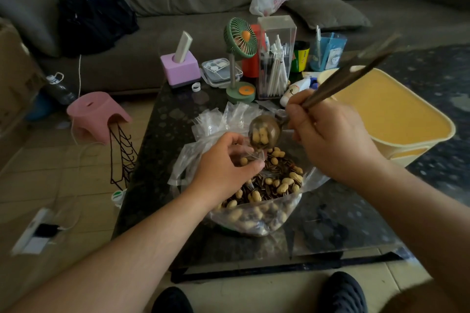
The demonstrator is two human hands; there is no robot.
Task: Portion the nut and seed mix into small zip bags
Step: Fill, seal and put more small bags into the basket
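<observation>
A large clear plastic bag (256, 218) full of peanuts in the shell and striped sunflower seeds lies open on the dark table (157, 160). My left hand (223, 162) pinches a small clear zip bag (250, 154) above the mix, holding its mouth up. My right hand (333, 140) grips the long handle of a metal ladle (264, 134). The ladle's bowl is tilted over the small bag's mouth, with peanuts in it. A heap of clear bags (223, 119) lies just behind.
A yellow tub (396, 114) stands at the right. At the back of the table are a green desk fan (240, 40), a clear box of pens (276, 58) and a purple holder (180, 68). A pink stool (98, 114) and a wire rack stand on the floor at left.
</observation>
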